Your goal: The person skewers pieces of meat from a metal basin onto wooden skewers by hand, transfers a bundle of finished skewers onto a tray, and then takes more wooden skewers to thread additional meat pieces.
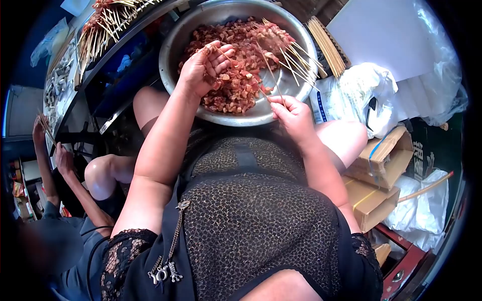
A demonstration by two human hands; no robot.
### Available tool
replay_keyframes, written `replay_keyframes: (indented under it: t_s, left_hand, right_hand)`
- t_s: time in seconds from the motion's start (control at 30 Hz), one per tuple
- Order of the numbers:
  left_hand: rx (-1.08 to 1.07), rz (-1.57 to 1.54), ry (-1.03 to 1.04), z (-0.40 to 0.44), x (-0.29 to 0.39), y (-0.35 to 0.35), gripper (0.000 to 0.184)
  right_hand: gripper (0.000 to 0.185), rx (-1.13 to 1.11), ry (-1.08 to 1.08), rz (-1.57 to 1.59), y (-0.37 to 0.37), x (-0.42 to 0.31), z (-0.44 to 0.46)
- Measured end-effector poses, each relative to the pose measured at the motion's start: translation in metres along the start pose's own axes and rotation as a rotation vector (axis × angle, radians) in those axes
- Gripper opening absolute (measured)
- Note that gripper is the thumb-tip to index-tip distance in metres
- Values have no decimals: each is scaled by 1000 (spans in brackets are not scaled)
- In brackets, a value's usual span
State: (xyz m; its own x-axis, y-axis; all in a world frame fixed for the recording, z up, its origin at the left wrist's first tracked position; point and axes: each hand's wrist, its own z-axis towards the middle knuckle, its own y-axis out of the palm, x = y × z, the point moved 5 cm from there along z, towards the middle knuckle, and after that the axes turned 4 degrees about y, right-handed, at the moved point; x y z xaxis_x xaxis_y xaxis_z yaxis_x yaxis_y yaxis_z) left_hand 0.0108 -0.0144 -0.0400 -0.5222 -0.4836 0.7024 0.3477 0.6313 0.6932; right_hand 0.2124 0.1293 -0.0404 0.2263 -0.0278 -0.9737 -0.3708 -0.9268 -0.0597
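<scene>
A large metal bowl (pixel 168 65) holds many small pieces of raw meat (pixel 236 90). Over its left part is my left hand (pixel 208 65), palm up with the fingers curled and partly spread; a thin stick seems to lie across them. My right hand (pixel 290 113), at the bowl's near right rim, pinches thin wooden skewers (pixel 271 67) that point up over the bowl. Inside the bowl at the upper right, a bunch of loaded meat skewers (pixel 278 40) rests with bare ends toward the right.
Bare skewers (pixel 326 47) lie right of the bowl, beside a white plastic bag (pixel 356 95). Cardboard boxes (pixel 376 160) stand lower right. More meat skewers (pixel 108 25) are at the upper left. Another person's hands (pixel 63 159) hold sticks at the far left.
</scene>
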Motion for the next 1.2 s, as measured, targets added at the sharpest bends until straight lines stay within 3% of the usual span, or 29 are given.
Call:
replay_keyframes:
  t_s: [0.63, 0.83, 1.0, 1.2]
  left_hand:
    - [-23, 177, -57, -9, -4, 12, 35]
    - [-175, 40, -78, -11, -8, 26, 37]
    - [-117, -53, -116, -11, -25, 32, 40]
    - [-92, -214, -87, -10, -24, 36, 31]
  right_hand:
    - [18, 57, -47, -124, -2, -3, -5]
    - [17, 33, 15, 11, 6, -2, 1]
    - [18, 6, 93, 146, 10, 2, 9]
    - [23, -7, 14, -47, 12, -4, 7]
